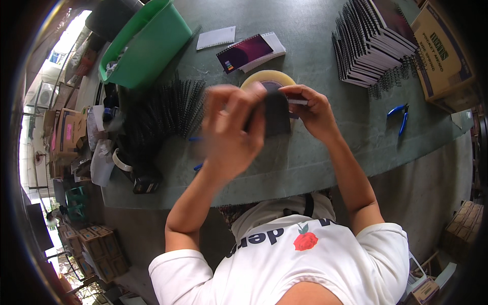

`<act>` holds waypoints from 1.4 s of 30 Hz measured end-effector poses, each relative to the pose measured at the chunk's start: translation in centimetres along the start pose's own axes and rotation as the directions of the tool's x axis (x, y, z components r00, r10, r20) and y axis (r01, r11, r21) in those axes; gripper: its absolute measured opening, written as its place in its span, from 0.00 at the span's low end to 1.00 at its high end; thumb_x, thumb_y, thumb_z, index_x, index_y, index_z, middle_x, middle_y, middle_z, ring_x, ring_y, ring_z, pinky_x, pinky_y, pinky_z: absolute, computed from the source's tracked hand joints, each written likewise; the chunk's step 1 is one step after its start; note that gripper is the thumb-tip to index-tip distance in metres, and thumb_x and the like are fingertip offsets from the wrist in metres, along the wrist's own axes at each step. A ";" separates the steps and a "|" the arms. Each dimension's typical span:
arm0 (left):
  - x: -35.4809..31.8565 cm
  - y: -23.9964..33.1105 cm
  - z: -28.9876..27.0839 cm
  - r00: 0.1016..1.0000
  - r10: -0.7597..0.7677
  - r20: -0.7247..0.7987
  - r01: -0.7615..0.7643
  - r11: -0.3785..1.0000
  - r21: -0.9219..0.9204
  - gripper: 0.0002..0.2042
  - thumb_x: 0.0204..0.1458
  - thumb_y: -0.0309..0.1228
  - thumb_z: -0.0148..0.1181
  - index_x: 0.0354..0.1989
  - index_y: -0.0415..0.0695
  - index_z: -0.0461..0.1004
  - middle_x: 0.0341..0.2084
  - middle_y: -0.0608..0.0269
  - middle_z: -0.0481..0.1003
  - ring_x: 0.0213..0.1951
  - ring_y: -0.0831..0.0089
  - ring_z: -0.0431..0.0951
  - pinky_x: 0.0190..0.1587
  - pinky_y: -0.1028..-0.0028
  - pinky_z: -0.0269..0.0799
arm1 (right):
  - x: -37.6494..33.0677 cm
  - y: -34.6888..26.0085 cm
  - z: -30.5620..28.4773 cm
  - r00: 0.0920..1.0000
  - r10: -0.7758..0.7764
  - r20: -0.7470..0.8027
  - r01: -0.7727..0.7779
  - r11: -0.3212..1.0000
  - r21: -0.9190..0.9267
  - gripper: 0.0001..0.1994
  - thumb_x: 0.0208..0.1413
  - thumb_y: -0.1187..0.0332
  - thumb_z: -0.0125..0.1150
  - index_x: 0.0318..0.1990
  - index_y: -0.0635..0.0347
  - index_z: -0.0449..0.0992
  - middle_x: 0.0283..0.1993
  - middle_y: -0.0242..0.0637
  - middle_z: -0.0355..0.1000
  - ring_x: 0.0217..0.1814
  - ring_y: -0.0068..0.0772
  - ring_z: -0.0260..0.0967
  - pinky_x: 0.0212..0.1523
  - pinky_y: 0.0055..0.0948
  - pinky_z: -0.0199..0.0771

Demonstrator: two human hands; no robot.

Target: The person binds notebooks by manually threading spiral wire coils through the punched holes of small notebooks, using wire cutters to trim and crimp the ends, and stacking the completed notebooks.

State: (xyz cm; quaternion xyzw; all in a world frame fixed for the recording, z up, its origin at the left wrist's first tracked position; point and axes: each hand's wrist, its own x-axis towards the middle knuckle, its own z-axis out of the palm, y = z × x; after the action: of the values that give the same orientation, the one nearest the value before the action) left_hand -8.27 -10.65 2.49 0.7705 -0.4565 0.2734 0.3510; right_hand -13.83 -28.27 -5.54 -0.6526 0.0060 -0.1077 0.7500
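green felt-like covering runs across the whole desk (325, 152), the biggest thing i see, curving through the middle of the frame with a bare concrete-looking floor below it and stacked cardboard boxes (99, 249) at the lower left. next in size, a green plastic bin (152, 43) sits tipped at the upper left, and beside it a heap of black wire binding coils (168, 112) lies spread at left centre, i judge within easy reach of my left side. at the upper right a leaning stack of spiral-bound notebooks (376, 43) rests against a brown carton (442, 51), probably set aside there as a pile. one purple-covered notebook (249, 51) lies flat at top centre, with a roll of tan tape (267, 79) just below it.

my left hand (229, 134) is blurred, fingers curled around the near edge of a small dark notebook (277, 114) held up at frame centre, above the desk and in front of the tape roll. my right hand (312, 112) pinches its far edge, fingers closed on it near the top, i think to steady it while the left works. how tightly the left grips i cannot tell through the blur. smallest, blue-handled pliers (399, 114) lie on the desk at right, apart from both hands.
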 end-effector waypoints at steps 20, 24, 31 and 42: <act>0.3 -1.1 1.2 0.929 0.009 0.371 -0.040 0.996 0.075 0.12 0.40 0.28 0.65 0.34 0.40 0.71 0.30 0.59 0.71 0.40 0.59 0.71 0.42 0.63 0.64 | -0.4 1.2 0.3 0.967 -0.247 0.069 0.252 0.964 -0.083 0.12 0.51 0.76 0.61 0.44 0.63 0.75 0.48 0.36 0.73 0.47 0.26 0.72 0.48 0.24 0.72; 0.0 -2.1 0.9 0.901 -0.005 0.434 -0.039 0.995 0.093 0.14 0.40 0.30 0.66 0.34 0.41 0.71 0.32 0.59 0.72 0.40 0.59 0.71 0.43 0.64 0.64 | -0.5 0.3 1.4 0.963 -0.267 -0.044 0.270 0.956 0.114 0.09 0.52 0.75 0.60 0.42 0.63 0.76 0.49 0.37 0.72 0.48 0.27 0.71 0.48 0.24 0.72; 0.0 -1.8 1.5 0.922 0.075 0.380 -0.105 0.993 0.060 0.12 0.42 0.31 0.65 0.35 0.43 0.72 0.33 0.58 0.73 0.39 0.60 0.72 0.41 0.65 0.65 | -1.1 -0.5 0.6 0.917 -0.399 -0.017 0.388 0.900 -0.197 0.09 0.53 0.78 0.58 0.42 0.63 0.75 0.48 0.38 0.73 0.49 0.26 0.70 0.51 0.25 0.70; 0.3 -1.5 2.0 0.895 0.005 0.446 -0.008 1.000 0.005 0.14 0.46 0.33 0.63 0.40 0.43 0.72 0.32 0.57 0.74 0.36 0.58 0.74 0.39 0.63 0.67 | -2.1 0.4 0.8 0.940 -0.274 -0.201 0.267 0.962 -0.063 0.09 0.52 0.82 0.56 0.41 0.66 0.76 0.40 0.36 0.76 0.42 0.21 0.73 0.44 0.21 0.73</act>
State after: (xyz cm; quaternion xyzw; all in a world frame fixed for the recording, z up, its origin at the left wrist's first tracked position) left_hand -6.64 -11.89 1.05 0.8123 -0.5264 0.0926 0.2334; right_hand -15.72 -27.08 -6.12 -0.6452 -0.0034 -0.2772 0.7119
